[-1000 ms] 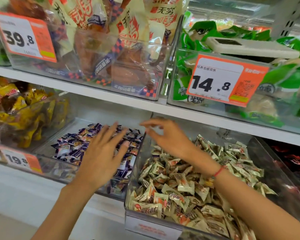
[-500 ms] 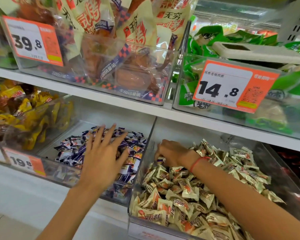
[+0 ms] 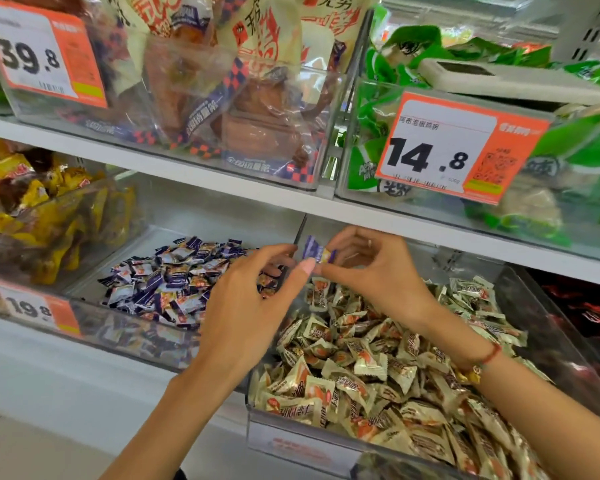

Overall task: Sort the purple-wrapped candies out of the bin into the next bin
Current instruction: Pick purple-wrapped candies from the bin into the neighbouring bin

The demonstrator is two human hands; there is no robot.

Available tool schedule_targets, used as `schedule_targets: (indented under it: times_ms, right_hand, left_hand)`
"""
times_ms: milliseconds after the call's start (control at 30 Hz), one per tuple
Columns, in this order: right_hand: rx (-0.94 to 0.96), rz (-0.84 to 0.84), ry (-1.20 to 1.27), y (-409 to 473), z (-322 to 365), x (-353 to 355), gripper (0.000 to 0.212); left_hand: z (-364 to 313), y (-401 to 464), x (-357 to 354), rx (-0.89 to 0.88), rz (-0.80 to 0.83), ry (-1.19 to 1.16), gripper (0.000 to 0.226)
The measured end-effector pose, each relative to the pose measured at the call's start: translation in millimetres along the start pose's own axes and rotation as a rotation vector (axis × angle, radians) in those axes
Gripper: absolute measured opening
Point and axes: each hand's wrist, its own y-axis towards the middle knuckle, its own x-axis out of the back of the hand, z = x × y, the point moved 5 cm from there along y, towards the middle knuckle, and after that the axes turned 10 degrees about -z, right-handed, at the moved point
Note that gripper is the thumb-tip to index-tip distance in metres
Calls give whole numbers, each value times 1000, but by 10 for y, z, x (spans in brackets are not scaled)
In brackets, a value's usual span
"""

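right hand [image 3: 371, 271]: raised over the back of the cream-candy bin [image 3: 568, 344], fingers [image 3: 329, 269] curled, pinching one purple-wrapped candy [image 3: 317, 252] by its lower edge
left hand [image 3: 253, 299]: just left of the right hand, palm down, thumb tip touching the candy's bottom corner; other fingers loosely spread, not clearly closed round it
purple-wrapped candy: held in the air between the two hands, above the divider wall [image 3: 300, 230] that separates the two bins; upright, slightly tilted
cream-candy bin: below and right of the right fingers, clear plastic, heaped with cream/gold-wrapped candies [image 3: 378, 368]; right forearm lies across it
purple-candy bin [image 3: 94, 268]: left of and below the left fingers, clear, pile of purple-and-white-wrapped candies [image 3: 174, 275] across its floor; left hand covers its right part
wrist: red cord bracelet [image 3: 489, 358] with a small gold charm on the right wrist
price tag 19.8 [image 3: 32, 308]: on the purple-candy bin's front, far left of the left hand
yellow snack packs [image 3: 42, 209]: in the next bin further left
shelf [image 3: 187, 171]: white board just above both hands
upper bins: above-left, clear bin of cream/red snack bags [image 3: 222, 81] with tag 39.8 [image 3: 42, 57]; above-right, green packs [image 3: 413, 46] with tag 14.8 [image 3: 454, 147] and a white flat device [image 3: 513, 77] lying on top
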Motion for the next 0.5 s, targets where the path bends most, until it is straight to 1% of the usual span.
schedule_targets:
  times_ms: [67,133,200,233,300,367,400,433,467,500]
  right_hand:
    - [22,64,18,13,43,-112,23]
    - [6,124,50,54,-31,-194,23]
    - [-12,154,-9,165,-211,-238,24]
    - [-33,150,-112,255,-357,-246,25]
    - [-117,182,-490,402,-706,-263,26]
    - [-187,342,-938,409,-999,-336,28]
    - [-186,442,-1107,357,-1089,-386,27]
    - [-161,529,-1188,291,-1144,-445,28]
    - [-135,583,-1175,228,-1156,-491,28]
    - [-129,615,-1090,188,-1156,-498,30]
  left_hand:
    - [-4,-9,-6,25,-52,-65,29]
    - [39,-7,28,36,-114,-69,12]
    - [133,2,81,59,-160,5,12]
    - [188,8,104,70,-177,44,17]
    - [312,14,138,84,-209,90,31]
    - [377,16,168,110,-231,77,28]
    - [399,15,178,123,-236,68,23]
    - [413,15,187,132,-240,60,20]
    - [425,17,195,136,-241,59,18]
    - [430,17,201,135,-239,58,16]
